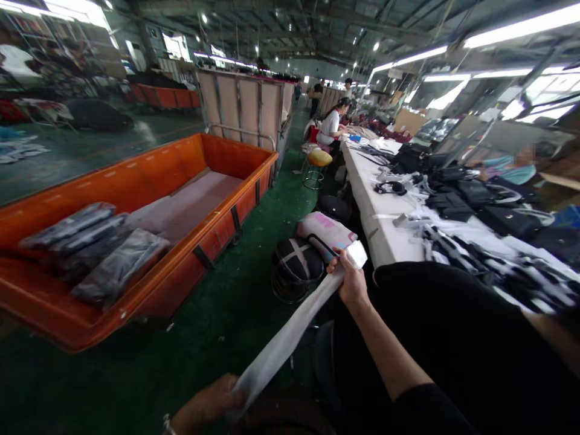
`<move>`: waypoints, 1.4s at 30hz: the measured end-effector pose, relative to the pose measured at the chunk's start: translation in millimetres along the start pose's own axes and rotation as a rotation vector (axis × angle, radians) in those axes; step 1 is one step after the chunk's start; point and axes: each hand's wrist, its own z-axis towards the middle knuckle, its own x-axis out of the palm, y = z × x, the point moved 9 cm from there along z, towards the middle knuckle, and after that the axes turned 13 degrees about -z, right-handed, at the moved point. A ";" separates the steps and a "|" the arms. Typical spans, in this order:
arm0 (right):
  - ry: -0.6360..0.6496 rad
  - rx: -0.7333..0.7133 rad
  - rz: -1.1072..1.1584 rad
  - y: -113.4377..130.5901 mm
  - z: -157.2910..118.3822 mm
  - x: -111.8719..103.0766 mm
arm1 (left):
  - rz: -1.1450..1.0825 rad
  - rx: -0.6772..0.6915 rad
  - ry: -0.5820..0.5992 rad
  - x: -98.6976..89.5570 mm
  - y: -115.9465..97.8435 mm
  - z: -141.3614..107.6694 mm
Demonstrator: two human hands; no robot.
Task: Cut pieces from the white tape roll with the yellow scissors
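Observation:
A long white strip (pixel 290 332) of thin, soft-looking material runs slantwise between my two hands. My right hand (pixel 352 283) is closed around its upper end, where a bright white folded or rolled bundle (pixel 357 255) sticks out past the fingers. Low in the view, my left hand (pixel 215 399) grips the lower end; it is blurred and partly dark. Just beyond my right hand are a stool cushion with a pink and white cover (pixel 326 229) and a round black cushion with crossed tape (pixel 298 260).
An orange wheeled bin (pixel 217 220) holding plastic-wrapped packs (pixel 120 266) stands left. To the right, a long white-topped table (pixel 385 235) carries black bags and straps (pixel 457 205). A black-clothed body (pixel 453 326) fills the lower right. A seated person in white (pixel 327 128) works farther along.

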 end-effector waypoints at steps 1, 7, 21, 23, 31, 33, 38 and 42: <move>-0.015 -0.011 -0.037 4.4 23.9 7.6 | 0.011 0.010 -0.080 -21.3 -13.6 8.8; -0.021 -0.049 -0.082 -1.4 150.0 81.1 | -0.023 -0.027 -0.369 -129.5 -67.0 40.6; -0.253 -0.079 -0.042 16.1 438.7 172.4 | 0.169 -0.029 -0.343 -407.7 -326.2 235.8; -0.228 -0.038 -0.056 20.5 464.4 181.0 | 0.202 0.095 -0.295 -417.8 -406.9 275.0; -0.201 0.128 0.065 -16.9 587.9 217.0 | 0.223 0.580 0.295 -310.4 -694.8 456.2; -0.210 0.143 0.070 -18.3 632.7 217.8 | 0.201 0.450 0.420 -289.7 -712.4 505.5; -0.308 0.177 -0.088 10.8 753.3 198.7 | 0.088 -0.019 0.494 -323.3 -720.2 605.6; -0.435 0.125 0.065 37.9 865.3 174.1 | 0.315 -0.001 0.405 -406.2 -763.8 670.3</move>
